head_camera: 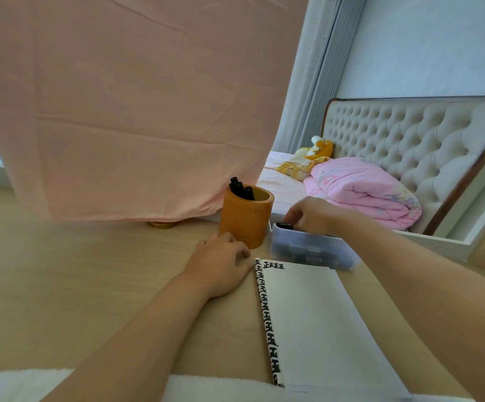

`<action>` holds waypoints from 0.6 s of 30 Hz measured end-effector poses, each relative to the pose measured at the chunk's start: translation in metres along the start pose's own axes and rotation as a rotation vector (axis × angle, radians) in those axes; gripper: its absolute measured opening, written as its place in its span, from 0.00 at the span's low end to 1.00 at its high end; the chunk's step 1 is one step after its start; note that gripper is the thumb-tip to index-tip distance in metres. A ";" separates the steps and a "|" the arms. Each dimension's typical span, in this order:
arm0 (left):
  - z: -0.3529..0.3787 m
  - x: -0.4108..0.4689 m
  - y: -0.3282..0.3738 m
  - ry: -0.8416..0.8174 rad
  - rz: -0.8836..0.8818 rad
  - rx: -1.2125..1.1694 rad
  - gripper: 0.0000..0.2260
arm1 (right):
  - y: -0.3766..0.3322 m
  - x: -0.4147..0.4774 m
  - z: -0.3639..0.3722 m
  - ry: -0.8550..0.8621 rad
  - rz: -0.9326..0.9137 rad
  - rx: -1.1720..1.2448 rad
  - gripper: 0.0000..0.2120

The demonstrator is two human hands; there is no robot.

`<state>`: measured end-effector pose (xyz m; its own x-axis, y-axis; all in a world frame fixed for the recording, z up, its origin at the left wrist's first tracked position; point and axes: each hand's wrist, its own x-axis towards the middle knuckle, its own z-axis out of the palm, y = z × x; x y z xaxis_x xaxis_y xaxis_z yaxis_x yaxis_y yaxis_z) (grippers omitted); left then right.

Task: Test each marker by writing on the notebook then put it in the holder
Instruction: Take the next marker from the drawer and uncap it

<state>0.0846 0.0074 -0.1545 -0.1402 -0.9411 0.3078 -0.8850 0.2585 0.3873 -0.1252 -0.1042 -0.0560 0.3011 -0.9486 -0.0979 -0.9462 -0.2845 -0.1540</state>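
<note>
Pinching next marker (284, 226) from box (308, 252) w/ your right hand (312, 213); left hand (221, 264) idle, empty; several already in holder (245, 220), more left.

Tufted headboard (403, 140), pink sheet (119, 97), grey curtain (319, 76).

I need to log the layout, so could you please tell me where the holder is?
In the head view the holder stands near centre, just beyond the left hand and left of the clear box.
</note>
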 end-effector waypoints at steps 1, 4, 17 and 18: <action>0.000 0.000 0.000 -0.001 -0.001 -0.001 0.14 | -0.001 0.002 -0.001 -0.038 0.002 -0.001 0.18; 0.000 0.000 0.000 0.001 -0.003 0.000 0.14 | -0.004 0.007 -0.002 -0.094 0.000 -0.031 0.19; 0.000 0.000 0.000 0.000 -0.001 -0.004 0.14 | -0.002 0.013 0.006 -0.014 -0.011 -0.057 0.11; 0.000 0.000 0.000 -0.003 -0.001 -0.004 0.14 | 0.000 0.012 0.006 -0.013 -0.005 -0.040 0.11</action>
<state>0.0844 0.0073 -0.1541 -0.1404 -0.9420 0.3049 -0.8834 0.2582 0.3911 -0.1206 -0.1142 -0.0631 0.3068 -0.9453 -0.1105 -0.9487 -0.2944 -0.1151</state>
